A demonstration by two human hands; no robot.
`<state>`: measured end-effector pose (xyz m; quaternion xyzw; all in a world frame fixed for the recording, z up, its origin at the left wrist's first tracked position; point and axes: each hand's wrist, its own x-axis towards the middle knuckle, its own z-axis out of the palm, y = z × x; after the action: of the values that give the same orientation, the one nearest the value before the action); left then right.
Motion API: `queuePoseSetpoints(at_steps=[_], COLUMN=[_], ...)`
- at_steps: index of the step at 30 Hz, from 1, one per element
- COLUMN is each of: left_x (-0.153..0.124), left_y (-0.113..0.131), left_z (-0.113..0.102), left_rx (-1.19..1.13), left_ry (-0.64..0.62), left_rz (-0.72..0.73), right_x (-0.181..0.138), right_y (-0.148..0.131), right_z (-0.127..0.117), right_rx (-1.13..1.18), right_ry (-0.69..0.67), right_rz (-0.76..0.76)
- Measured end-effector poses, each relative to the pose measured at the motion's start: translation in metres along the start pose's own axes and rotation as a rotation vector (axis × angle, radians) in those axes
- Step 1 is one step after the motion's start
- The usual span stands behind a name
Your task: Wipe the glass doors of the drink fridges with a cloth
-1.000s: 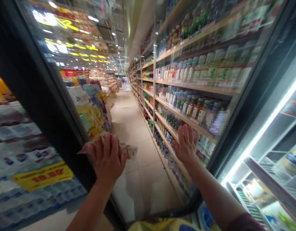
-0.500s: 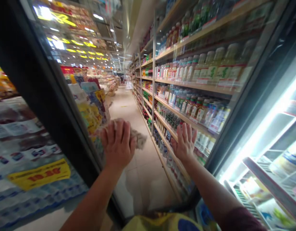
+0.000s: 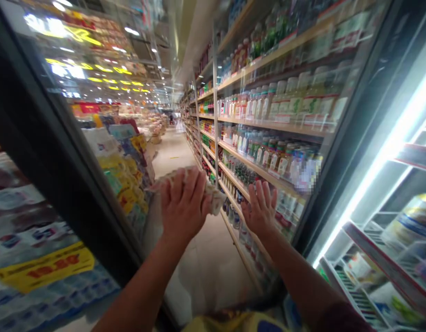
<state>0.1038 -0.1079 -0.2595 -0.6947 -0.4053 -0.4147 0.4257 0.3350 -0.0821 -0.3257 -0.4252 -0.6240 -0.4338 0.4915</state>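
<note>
My left hand [image 3: 183, 205] lies over a crumpled, light-coloured cloth [image 3: 217, 200] and presses it to the glass door pane [image 3: 202, 258]. The cloth sticks out past the fingers on both sides. To its right, my right hand [image 3: 260, 210] rests on the same glass with its fingers spread and holds nothing. A dark frame [image 3: 66, 152] borders the pane, and through the glass show a store aisle and shelves.
Lit cooler racks [image 3: 372, 263] with packaged goods stand at the right. Shelves of bottles [image 3: 278, 103] show through the pane. Stacked bottle packs with a yellow price sign [image 3: 45, 267] are at the left. The aisle floor [image 3: 171, 152] runs away ahead.
My left hand and the cloth have slid to the right across the glass, nearer my right hand. The right hand stays on the pane, while the whole view has shifted slightly.
</note>
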Motion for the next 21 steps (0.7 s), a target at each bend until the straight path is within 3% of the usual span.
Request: queuePoseSetpoints(at_steps=[2, 4, 9, 15, 18, 21], left_x=[0.010, 0.004, -0.027, 0.011, 0.013, -0.005], left_y=[-0.004, 0.007, 0.046, 0.037, 0.043, 0.048], left_z=[-0.003, 0.002, 0.018, 0.003, 0.003, 0.007], left_rx=[0.026, 0.013, -0.123, -0.287, -0.495, -0.687], left_ry=[0.050, 0.039, -0.079, -0.047, -0.053, -0.029], left_rz=[-0.077, -0.089, 0.152, 0.050, 0.146, 0.157], right_x=[0.000, 0.000, -0.002, 0.007, 0.017, 0.014], right_y=[-0.001, 0.000, 0.004, -0.004, -0.021, -0.041], right_z=[0.000, 0.000, -0.001, -0.018, -0.024, -0.018], right_rx=[0.003, 0.003, 0.018, 0.240, 0.351, 0.328], right_ry=[0.003, 0.001, 0.004, 0.032, 0.072, -0.005], right_rz=[0.003, 0.006, -0.008, 0.062, -0.073, -0.212])
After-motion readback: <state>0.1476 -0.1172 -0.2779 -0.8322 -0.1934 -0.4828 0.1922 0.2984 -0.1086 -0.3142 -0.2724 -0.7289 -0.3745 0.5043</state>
